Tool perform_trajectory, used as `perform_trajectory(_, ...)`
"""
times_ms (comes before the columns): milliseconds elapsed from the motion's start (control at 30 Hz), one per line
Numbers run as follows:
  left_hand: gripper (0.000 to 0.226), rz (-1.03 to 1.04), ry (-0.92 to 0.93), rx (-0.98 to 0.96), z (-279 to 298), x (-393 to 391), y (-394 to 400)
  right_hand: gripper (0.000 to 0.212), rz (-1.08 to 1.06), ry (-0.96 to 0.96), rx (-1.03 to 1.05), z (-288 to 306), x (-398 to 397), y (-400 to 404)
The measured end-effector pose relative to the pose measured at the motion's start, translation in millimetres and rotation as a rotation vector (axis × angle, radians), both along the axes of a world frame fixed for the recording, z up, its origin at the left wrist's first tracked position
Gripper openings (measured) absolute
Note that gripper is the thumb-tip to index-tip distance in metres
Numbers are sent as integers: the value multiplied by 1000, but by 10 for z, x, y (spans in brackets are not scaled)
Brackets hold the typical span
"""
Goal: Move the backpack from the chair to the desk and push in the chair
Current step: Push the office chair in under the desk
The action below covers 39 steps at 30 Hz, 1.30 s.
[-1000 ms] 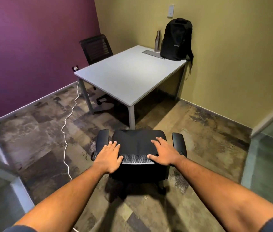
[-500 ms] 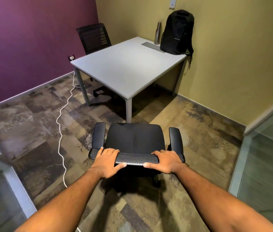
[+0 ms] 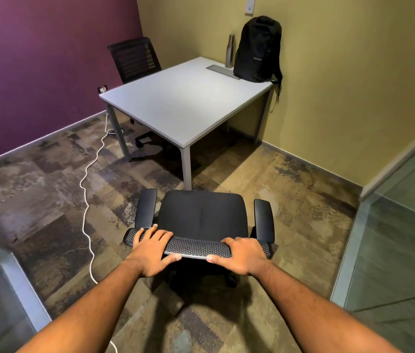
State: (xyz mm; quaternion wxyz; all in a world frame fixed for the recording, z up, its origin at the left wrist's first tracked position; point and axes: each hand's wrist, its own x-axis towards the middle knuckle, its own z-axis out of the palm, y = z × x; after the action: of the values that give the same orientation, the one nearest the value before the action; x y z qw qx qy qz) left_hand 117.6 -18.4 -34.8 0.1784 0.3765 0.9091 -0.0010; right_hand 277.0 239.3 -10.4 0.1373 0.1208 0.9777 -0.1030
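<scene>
Both my hands, left hand (image 3: 153, 247) and right hand (image 3: 242, 254), clasp the office chair (image 3: 202, 220) by its mesh backrest top; on casters, it should roll easily toward the desk (image 3: 175, 103), where the backpack (image 3: 258, 50) stands.

**Backpack on the desk, chair not pushed in**

The backpack (image 3: 257, 50) is black, with a small light logo on its front. It stands upright on the far right corner of the desk (image 3: 181, 103) and leans on the yellow wall; one strap hangs down over the desk edge. The desk is light grey, rectangular, with thin metal legs, and it stands against the same wall. The chair (image 3: 202, 219) is black, with a padded seat, two armrests and a mesh backrest top. It stands on the floor just before the near corner of the desk, its seat not under the desk top.
</scene>
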Motion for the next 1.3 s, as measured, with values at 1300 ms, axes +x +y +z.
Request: perform_trajectory(1300, 107, -470, -71, 139, 218, -722, 1365, 104, -385, 210, 212, -54, 433, 486)
